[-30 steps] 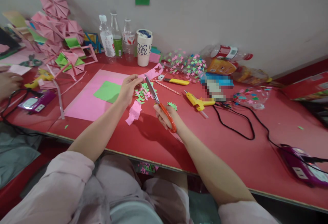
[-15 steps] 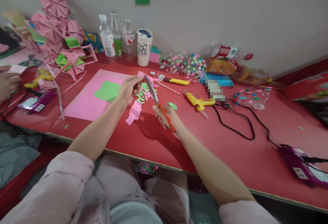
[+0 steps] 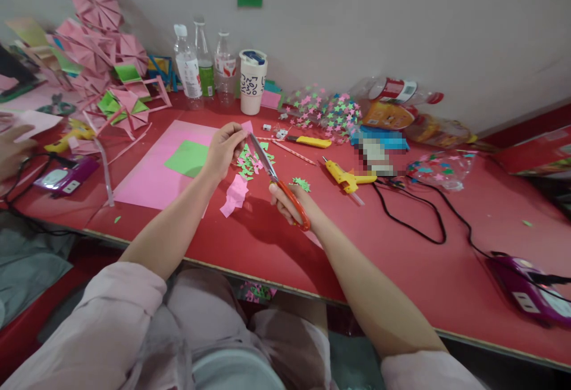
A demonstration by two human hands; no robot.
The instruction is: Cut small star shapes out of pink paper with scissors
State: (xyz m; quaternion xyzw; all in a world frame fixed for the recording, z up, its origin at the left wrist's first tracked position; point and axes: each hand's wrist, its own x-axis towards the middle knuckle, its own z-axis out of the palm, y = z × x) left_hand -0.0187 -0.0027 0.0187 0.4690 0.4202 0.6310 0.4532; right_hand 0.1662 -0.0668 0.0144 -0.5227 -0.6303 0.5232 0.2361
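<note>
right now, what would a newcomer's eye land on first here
Probably the orange-handled scissors in the right hand, mid-picture, beside the pink scrap in the left hand. Next, the pink folded-paper pile at upper left, and the yellow glue gun right of the scissors.

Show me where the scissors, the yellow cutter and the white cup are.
Scissors [image 3: 273, 173]: head view, blades near the pivot.
Yellow cutter [image 3: 314, 141]: head view, its handle.
White cup [image 3: 253, 84]: head view, patterned side.

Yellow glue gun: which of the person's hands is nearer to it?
Right. The right hand, holding the orange-handled scissors, is left of the glue gun; the left hand is farther left, pinching pink paper.
</note>
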